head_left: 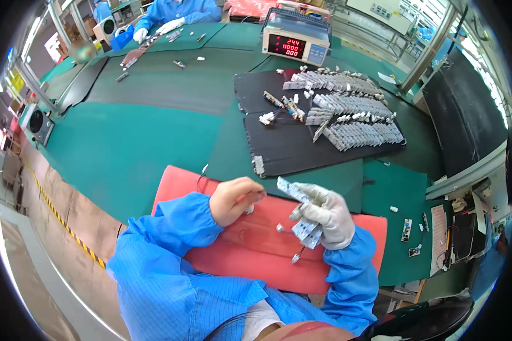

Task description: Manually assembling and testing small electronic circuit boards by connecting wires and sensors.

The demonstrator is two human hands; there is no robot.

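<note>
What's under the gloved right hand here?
The right hand holds strips above the red pad; their ends show. Their gripped middles, and the pad directly beneath the hand, are covered.

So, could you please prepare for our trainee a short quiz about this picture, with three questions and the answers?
1. Multiple choice: what does the right hand hold?
A) a screwdriver
B) pale grey strip-shaped pieces
C) a roll of tape

2. True or false: the left hand wears no glove.

3. Fill in the colour: beyond the hands, rows of similar pieces lie on a ____ mat.

Key: 1. B; 2. True; 3. black.
</note>
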